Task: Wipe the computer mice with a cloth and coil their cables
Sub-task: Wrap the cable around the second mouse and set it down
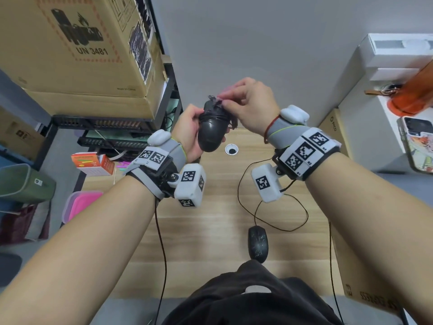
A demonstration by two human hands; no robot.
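Raised above wooden desk (210, 231): left hand (187, 130) curled around glossy black mouse (212, 134), cable wound round it; right hand (250, 106) pinching crumpled cloth (216, 100) at its top. Second mouse (257, 243), dusty matte, lying below.

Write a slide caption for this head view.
Left hand holds a black mouse; right hand pinches at its top.

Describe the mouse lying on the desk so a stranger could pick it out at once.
Start at the light wooden desk and find the round cable hole in it. Come toward the person from there: the black mouse on the desk lies flat near the front edge. Unlike the mouse in the hands, wrapped in its cable, this one's cable trails in loose loops.
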